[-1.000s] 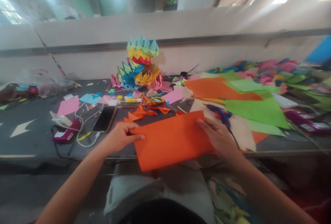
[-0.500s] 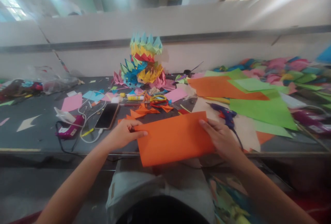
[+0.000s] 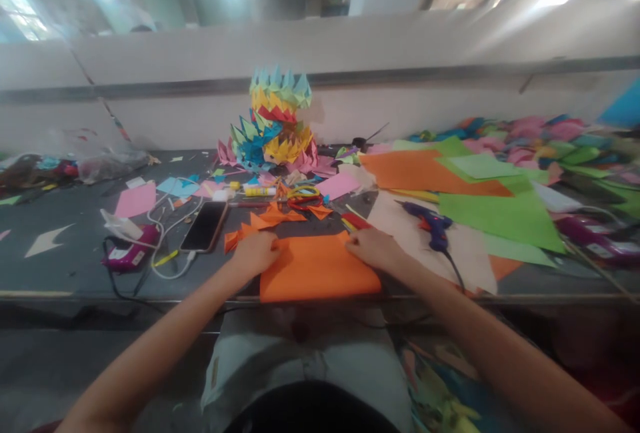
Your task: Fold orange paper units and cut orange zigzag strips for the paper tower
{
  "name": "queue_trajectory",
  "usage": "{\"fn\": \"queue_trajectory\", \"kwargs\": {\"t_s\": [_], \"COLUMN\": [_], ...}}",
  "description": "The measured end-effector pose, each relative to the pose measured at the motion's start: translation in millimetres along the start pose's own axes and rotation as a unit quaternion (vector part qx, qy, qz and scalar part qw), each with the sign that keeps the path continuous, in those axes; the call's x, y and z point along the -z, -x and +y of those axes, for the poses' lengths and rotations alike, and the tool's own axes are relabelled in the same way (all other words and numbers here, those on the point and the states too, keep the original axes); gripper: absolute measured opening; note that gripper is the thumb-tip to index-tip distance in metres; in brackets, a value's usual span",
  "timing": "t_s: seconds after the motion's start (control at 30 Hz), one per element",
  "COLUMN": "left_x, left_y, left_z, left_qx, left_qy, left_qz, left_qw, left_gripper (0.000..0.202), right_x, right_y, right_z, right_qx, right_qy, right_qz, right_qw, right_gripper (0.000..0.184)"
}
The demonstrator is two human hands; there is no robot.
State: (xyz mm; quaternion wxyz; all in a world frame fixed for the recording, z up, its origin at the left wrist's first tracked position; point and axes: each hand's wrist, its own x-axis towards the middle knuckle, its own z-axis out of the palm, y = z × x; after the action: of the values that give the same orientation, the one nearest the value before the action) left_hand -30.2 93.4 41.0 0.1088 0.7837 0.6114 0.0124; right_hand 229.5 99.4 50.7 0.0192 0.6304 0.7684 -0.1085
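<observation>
A sheet of orange paper (image 3: 317, 271) lies at the table's front edge, its near side curving as if folded over. My left hand (image 3: 256, 252) is closed at its far left corner, fingers curled inward. At the far right corner, my right hand (image 3: 374, 248) is closed on the sheet in the same way. Folded orange paper pieces (image 3: 273, 216) lie just beyond my left hand. Red-and-yellow-handled scissors (image 3: 304, 198) are behind the sheet. A dark blue glue gun (image 3: 433, 223) rests to the right of my right hand.
Left of the sheet are a phone (image 3: 205, 226) with a white cable and a purple power strip (image 3: 131, 249). Paper crowns (image 3: 277, 129) stand stacked at the back. Green sheets (image 3: 495, 216) and a larger orange sheet (image 3: 425, 171) cover the right side. A yellow glue stick (image 3: 260, 191) lies mid-table.
The orange paper has come down from above the table edge onto the tabletop. My hands have moved closer together, shifting from its sides to its far corners.
</observation>
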Motion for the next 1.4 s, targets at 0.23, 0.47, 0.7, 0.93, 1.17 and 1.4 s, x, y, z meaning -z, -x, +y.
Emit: {"fn": "queue_trajectory", "kwargs": {"t_s": [0.23, 0.47, 0.7, 0.93, 1.17, 1.4], "left_x": [9.4, -1.0, -4.8, -1.6, 3.7, 1.1], "left_y": [-31, -37, -17, -12, -8, -9], "left_z": [13, 11, 8, 16, 21, 18], "left_qx": [-0.002, -0.283, -0.248, -0.216, -0.192, -0.201], "left_qy": [-0.138, -0.149, -0.098, -0.104, -0.103, -0.105], "left_qz": [0.080, 0.037, 0.025, -0.007, -0.034, -0.041], "left_qw": [0.987, 0.947, 0.963, 0.971, 0.975, 0.973], "left_gripper": [0.025, 0.024, 0.080, 0.077, 0.091, 0.090], "right_x": [9, 9, 6, -45, -46, -34], "right_y": [-40, -53, -13, 58, 74, 81], "right_z": [-18, -16, -53, -97, -65, -29], "right_qx": [-0.033, -0.047, -0.018, 0.170, 0.052, -0.060], "right_qy": [0.080, 0.091, 0.113, 0.100, 0.114, 0.104], "right_qz": [-0.004, -0.012, 0.098, 0.068, 0.072, 0.078], "right_qw": [0.996, 0.995, 0.989, 0.978, 0.989, 0.990], "right_gripper": [0.034, 0.034, 0.039, 0.037, 0.038, 0.036]}}
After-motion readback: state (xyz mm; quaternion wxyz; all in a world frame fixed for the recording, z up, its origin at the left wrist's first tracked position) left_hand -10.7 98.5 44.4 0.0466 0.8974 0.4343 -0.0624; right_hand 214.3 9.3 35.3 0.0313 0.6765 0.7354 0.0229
